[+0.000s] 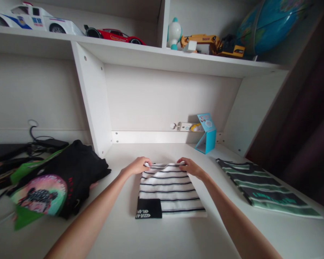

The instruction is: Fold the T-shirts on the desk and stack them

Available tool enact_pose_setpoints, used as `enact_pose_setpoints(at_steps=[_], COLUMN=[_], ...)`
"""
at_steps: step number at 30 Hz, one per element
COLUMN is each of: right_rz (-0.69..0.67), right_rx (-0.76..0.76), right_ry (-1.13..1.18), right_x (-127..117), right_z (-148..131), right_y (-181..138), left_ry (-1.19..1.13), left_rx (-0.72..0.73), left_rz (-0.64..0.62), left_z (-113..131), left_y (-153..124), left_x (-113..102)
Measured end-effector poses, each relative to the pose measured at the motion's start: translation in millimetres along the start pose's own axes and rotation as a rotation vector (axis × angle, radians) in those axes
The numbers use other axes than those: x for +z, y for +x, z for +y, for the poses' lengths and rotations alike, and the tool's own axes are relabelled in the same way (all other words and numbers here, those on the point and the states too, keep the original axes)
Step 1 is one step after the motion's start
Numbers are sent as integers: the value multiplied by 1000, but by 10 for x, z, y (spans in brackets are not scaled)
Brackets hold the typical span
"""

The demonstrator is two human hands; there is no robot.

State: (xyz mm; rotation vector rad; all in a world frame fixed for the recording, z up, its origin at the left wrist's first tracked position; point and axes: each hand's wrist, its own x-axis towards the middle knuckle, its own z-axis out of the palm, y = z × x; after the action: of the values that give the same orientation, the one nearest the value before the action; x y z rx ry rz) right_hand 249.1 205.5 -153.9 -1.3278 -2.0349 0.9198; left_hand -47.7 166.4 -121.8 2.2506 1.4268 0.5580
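Note:
A white shirt with thin black stripes [172,190] lies folded into a rough rectangle on the white desk [178,237]. A black patch with white lettering shows at its near left corner. My left hand [139,166] pinches the far left corner of the cloth. At the far right corner, the fingers of my right hand [190,167] are closed on the fabric. Between the two hands the far edge is slightly raised and creased. To the right lies a folded green and dark striped shirt [264,183], apart from my right arm.
On the left a black printed shirt [78,169] is heaped over green cloth, near cables and a black adapter [52,143]. A blue folded card stand [210,140] stands at the back beside a power strip [185,126]. Toys and a globe [272,25] fill the shelf above.

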Motion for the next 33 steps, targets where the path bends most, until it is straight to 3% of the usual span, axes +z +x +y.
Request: enact_pose_setpoints(at_steps=[6, 15, 18, 21, 24, 28, 33], right_rz=[51, 101, 99, 114, 152, 184, 269], right_rx=[20, 65, 89, 119, 151, 172, 99], right_ry=[-16, -80, -135, -218, -317, -411, -396], right_x=[41, 65, 75, 72, 65, 81, -104], right_z=[39, 73, 73, 61, 40, 13, -197], right_y=[0, -8, 0, 18, 26, -13, -119], left_ry=[-74, -504, -608, -529, -257, 66, 11], left_rx=[-3, -128, -130, -136, -118, -42, -43], left_rz=[-1, 76, 31, 53, 130, 129, 95], left_z=[-55, -273, -322, -374, -398, -367, -158], left_y=[-7, -14, -33, -23, 10, 30, 6], left_x=[-19, 8, -6, 17, 89, 168, 12])
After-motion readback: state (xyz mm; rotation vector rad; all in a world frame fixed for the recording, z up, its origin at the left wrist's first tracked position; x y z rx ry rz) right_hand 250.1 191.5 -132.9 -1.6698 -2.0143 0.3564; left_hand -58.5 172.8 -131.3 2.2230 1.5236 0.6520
